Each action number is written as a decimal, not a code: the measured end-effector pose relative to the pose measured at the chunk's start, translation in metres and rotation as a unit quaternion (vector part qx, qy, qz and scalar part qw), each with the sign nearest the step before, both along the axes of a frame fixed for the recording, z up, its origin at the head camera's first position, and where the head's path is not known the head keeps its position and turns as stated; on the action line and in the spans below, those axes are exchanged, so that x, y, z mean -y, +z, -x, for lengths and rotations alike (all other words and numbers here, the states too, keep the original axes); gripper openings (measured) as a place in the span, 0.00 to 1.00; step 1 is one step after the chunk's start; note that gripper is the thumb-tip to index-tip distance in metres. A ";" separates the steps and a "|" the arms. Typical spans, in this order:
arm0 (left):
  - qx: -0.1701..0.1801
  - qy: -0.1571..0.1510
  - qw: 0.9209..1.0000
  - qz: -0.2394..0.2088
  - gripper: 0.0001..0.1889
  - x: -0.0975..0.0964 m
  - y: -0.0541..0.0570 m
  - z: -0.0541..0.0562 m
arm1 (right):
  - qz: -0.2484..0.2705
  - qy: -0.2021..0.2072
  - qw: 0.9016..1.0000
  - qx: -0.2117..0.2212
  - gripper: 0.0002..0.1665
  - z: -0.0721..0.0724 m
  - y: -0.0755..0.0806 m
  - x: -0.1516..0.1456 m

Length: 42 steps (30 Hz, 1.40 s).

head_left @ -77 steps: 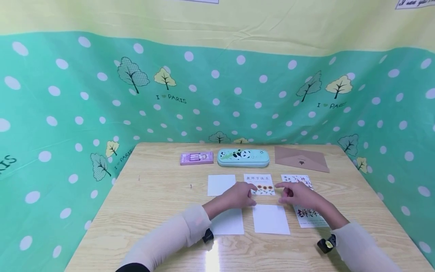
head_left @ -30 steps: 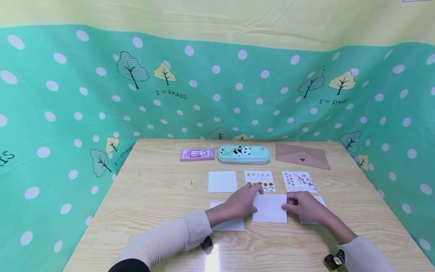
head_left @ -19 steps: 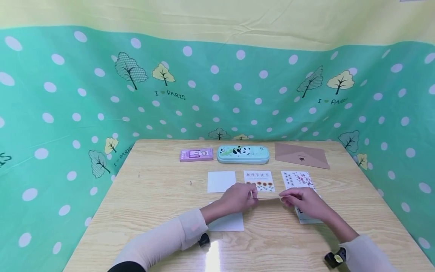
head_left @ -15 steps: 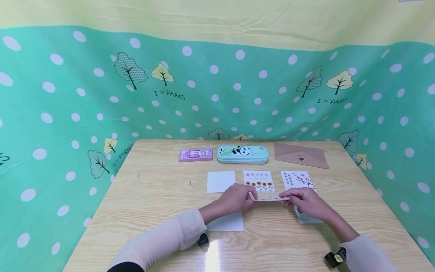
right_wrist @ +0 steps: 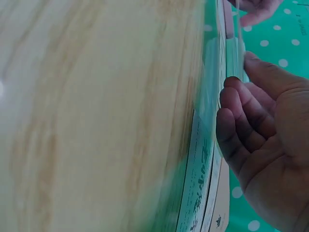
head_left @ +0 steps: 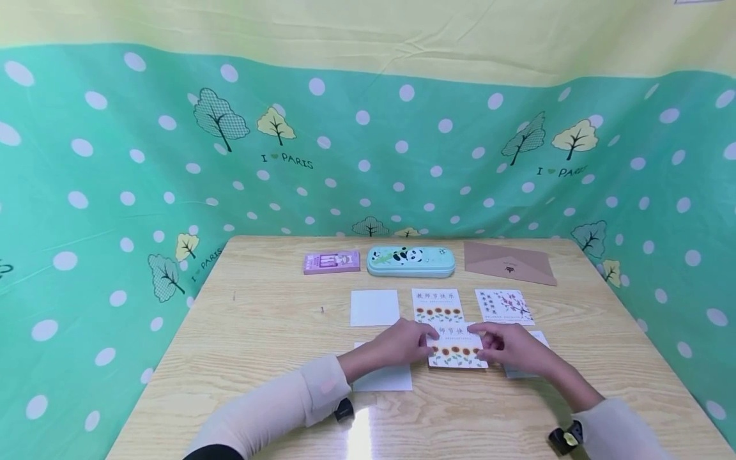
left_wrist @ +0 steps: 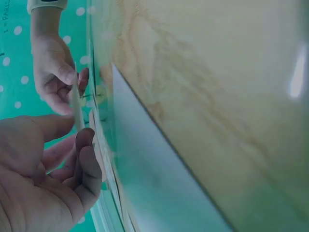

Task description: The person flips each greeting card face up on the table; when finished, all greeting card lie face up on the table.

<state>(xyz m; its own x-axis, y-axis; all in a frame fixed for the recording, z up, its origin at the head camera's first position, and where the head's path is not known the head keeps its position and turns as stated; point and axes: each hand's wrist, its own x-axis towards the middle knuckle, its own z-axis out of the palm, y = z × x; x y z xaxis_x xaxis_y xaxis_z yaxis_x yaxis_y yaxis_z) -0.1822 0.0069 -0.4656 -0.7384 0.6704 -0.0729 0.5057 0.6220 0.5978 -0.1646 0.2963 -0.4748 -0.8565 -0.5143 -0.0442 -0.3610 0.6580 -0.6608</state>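
In the head view a greeting card (head_left: 457,352) printed with sunflowers and Chinese characters is held face up between both hands. My left hand (head_left: 402,343) pinches its left edge; my right hand (head_left: 513,345) pinches the right one. The left wrist view shows the card (left_wrist: 76,104) edge-on, raised off the table. A matching sunflower card (head_left: 437,308) lies just behind it, partly overlapped in view. Left of that is a blank white card (head_left: 374,308), and a blossom card (head_left: 503,308) is to the right. Another white card (head_left: 386,378) lies under my left forearm.
Along the back of the wooden table (head_left: 276,358) stand a purple box (head_left: 331,262), a light blue panda pencil case (head_left: 411,262) and a brown envelope (head_left: 508,263). A printed card (head_left: 520,372) is mostly covered by the right hand. A patterned curtain surrounds the table.
Both hands took up the blank-faced card from the front middle and turned it over. Its sunflower side now faces up. The surrounding cards stay put.
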 end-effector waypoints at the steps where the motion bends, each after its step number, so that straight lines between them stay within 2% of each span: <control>1: 0.003 0.000 1.000 0.008 0.20 -0.001 -0.001 -0.001 | -0.005 0.003 1.000 0.002 0.31 0.000 -0.001 0.001; 5: 0.017 -0.001 0.999 0.030 0.27 -0.003 -0.005 -0.003 | -0.020 0.015 1.000 0.013 0.34 0.000 -0.002 0.003; 11: 0.017 -0.003 0.998 0.059 0.27 -0.006 -0.008 -0.005 | -0.045 0.021 0.999 0.018 0.33 -0.002 -0.001 0.007; 20: 0.030 0.014 0.996 0.080 0.29 -0.009 -0.005 -0.008 | -0.059 0.032 0.998 0.009 0.33 -0.002 -0.003 0.009; 28: 0.011 0.018 0.995 0.099 0.30 -0.013 -0.006 -0.008 | -0.076 0.037 0.996 0.021 0.35 -0.001 -0.002 0.011; 35: 0.021 0.010 0.995 0.094 0.32 -0.013 -0.001 -0.006 | -0.074 0.040 0.996 0.012 0.32 -0.001 0.010 0.013; 42: 0.033 0.017 0.998 0.054 0.33 0.004 0.005 0.006 | -0.062 0.033 0.997 -0.023 0.26 0.009 0.019 0.023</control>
